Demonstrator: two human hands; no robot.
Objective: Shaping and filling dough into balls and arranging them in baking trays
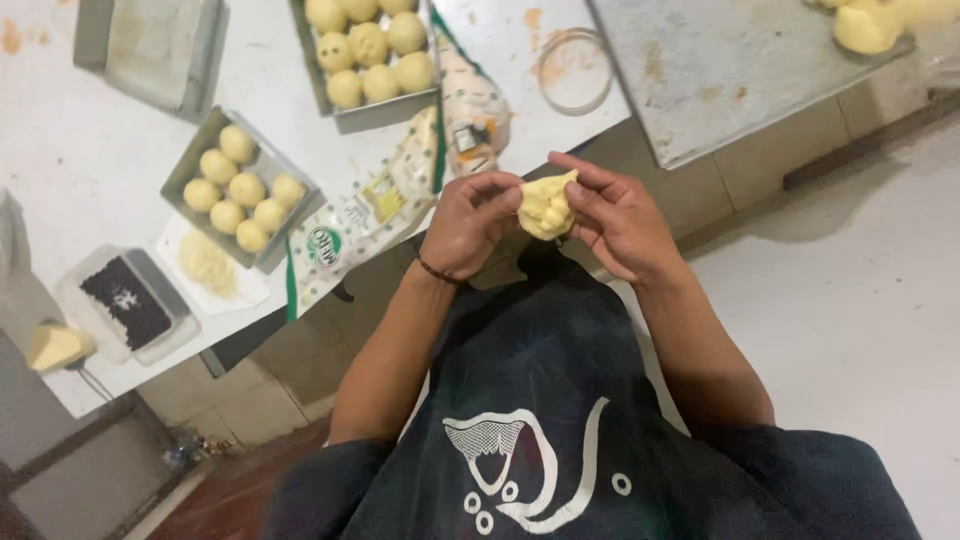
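Pale yellow dough piece [546, 206], lumpy, top pinched into folds, held in mid-air above dark apron, just off the desk [90, 170] edge. Left hand [468, 224] and right hand [618, 220] fingers closed around it from both sides. Trays of round dough balls [238, 190] on desk nearby.

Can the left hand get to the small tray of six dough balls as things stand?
Probably yes, but not freely: the left hand is pinching the dough piece together with the right hand. The small tray lies on the table to its left, with only a plastic bag between them.
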